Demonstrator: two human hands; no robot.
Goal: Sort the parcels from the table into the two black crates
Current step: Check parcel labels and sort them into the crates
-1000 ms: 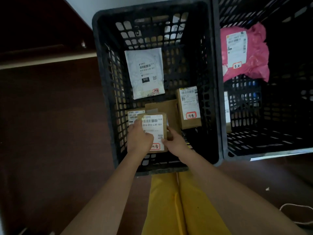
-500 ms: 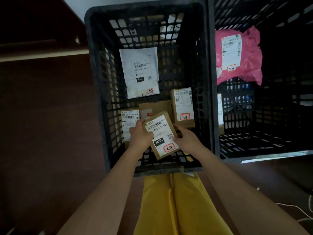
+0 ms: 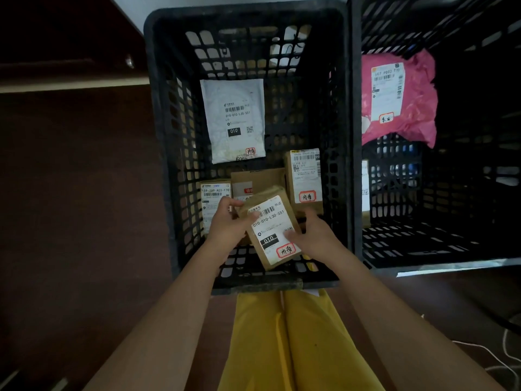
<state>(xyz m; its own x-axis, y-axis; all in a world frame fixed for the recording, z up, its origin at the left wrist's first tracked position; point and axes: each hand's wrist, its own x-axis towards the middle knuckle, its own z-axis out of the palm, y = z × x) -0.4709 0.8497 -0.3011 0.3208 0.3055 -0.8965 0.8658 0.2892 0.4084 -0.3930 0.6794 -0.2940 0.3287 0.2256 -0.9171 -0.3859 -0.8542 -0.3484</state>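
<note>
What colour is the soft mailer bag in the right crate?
Pink, with a white shipping label; the head view shows it clearly.

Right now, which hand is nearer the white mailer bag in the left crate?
Left. The left hand grips the brown box just below the white mailer bag; the right hand holds the box's other side, lower and further right.

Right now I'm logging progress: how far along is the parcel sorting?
Done: the left crate holds a white mailer and several boxes; the right crate a pink bag. In hand: both hands hold a labelled box over the left crate. Left: releasing it; the table is out of view.
</note>
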